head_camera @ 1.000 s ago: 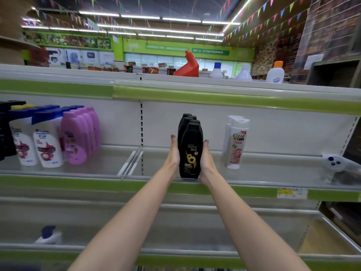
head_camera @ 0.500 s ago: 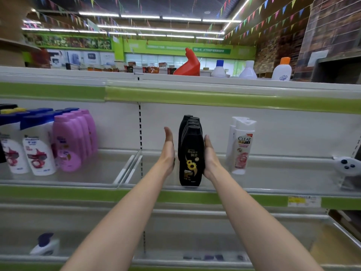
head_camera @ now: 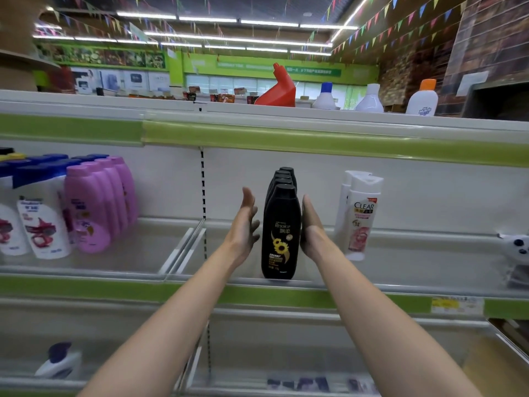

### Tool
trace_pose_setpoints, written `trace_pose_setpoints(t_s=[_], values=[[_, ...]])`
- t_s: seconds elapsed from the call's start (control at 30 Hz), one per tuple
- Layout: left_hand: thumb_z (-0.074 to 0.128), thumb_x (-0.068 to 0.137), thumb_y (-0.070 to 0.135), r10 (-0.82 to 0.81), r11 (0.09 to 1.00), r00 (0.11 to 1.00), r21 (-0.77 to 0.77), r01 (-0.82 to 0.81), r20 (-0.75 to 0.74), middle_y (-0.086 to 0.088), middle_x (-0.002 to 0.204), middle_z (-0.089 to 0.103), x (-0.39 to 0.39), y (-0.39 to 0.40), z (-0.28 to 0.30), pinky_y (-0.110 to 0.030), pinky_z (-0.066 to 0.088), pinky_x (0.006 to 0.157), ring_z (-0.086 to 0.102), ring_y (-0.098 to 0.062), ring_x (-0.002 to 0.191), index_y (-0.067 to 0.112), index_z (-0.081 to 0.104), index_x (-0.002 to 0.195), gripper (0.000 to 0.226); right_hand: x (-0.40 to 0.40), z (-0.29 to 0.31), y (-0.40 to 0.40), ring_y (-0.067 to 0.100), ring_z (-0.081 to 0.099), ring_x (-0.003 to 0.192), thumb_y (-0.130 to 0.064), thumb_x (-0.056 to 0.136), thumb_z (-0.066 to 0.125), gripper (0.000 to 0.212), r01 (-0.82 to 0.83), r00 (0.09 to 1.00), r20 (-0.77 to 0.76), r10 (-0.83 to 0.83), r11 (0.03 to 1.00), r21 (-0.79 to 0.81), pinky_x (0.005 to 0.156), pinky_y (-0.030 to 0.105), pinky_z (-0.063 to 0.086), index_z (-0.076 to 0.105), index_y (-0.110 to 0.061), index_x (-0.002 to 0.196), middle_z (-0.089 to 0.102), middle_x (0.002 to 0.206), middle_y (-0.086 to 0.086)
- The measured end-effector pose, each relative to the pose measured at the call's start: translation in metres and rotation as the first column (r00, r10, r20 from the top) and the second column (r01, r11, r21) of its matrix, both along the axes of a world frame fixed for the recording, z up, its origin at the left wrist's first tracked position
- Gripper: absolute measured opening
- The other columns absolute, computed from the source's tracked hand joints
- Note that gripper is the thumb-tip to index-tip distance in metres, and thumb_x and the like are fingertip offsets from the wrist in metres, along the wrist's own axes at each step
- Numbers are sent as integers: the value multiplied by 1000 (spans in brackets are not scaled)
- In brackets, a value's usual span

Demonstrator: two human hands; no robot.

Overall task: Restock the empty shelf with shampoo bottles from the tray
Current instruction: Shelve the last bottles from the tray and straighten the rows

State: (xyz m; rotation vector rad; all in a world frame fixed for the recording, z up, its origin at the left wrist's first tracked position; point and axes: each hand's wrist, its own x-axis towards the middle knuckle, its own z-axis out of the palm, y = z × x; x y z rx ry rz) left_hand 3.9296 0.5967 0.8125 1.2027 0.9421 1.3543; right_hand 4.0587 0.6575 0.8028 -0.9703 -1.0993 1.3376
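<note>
A row of several black shampoo bottles (head_camera: 280,233) with a sunflower label stands front to back on the middle shelf (head_camera: 400,282). My left hand (head_camera: 243,227) is flat with straight fingers, a small gap away from the left side of the front bottle. My right hand (head_camera: 310,227) lies flat against the right side of the row with straight fingers. Two white Clear bottles (head_camera: 359,216) stand just right of my right hand. No tray is in view.
Pink bottles (head_camera: 97,204) and blue-capped white bottles (head_camera: 37,216) fill the left bay, past a divider (head_camera: 183,250). A white device (head_camera: 515,247) lies at the shelf's far right. On the top shelf stand a red bottle (head_camera: 279,90) and white bottles (head_camera: 422,98). A small bottle (head_camera: 58,361) lies on the lower shelf.
My left hand has come off the left side of the black bottles and drawn a little to the left. My right hand stays against the row. The view has shifted slightly.
</note>
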Motion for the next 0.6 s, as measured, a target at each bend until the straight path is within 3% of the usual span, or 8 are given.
trace_pose_setpoints(t_s=[0.07,0.17,0.27,0.4,0.5,0.6], values=[[44,39,97,-30,995,993,96,42,-116,3,159,15,-5,-13,-3,-50,18,118,22,-21,145,27,6,151,138,3,1,14,21,42,133,-68,89,23,74,23,999,40,-22,999,-30,118,43,22,53,-16,133,49,141,9],[67,43,81,-26,979,896,171,114,-444,7,160,7,-7,-28,-8,-42,18,120,16,-13,146,30,-7,150,140,5,-19,62,20,38,136,-79,69,37,89,27,998,50,-28,999,33,117,47,22,46,-23,138,46,145,4],[75,46,63,65,974,762,208,94,-645,8,159,7,-1,-29,-10,-36,21,120,17,-9,145,32,-14,148,139,5,-38,90,31,52,123,-66,79,45,67,-31,997,76,28,998,50,108,51,37,56,-20,127,58,131,12],[81,49,54,135,971,734,237,37,-666,4,155,20,5,-23,-14,-38,28,117,25,-12,142,34,-18,147,141,0,-29,65,30,51,102,-54,82,52,61,-82,996,30,81,996,23,88,47,37,56,-9,124,61,113,14],[86,57,40,146,973,742,229,10,-654,6,143,38,4,-21,-15,-31,34,112,39,-11,134,25,1,150,127,-1,-18,50,30,50,99,-44,74,58,49,-134,991,2,134,991,4,93,47,37,64,-7,105,59,102,14],[86,62,32,181,970,751,240,-30,-635,11,127,48,6,-22,-16,-22,39,101,47,-7,122,23,18,145,108,-3,-11,38,24,51,82,-38,74,56,27,-176,983,-50,176,984,-6,81,38,39,66,-14,81,56,81,8]])
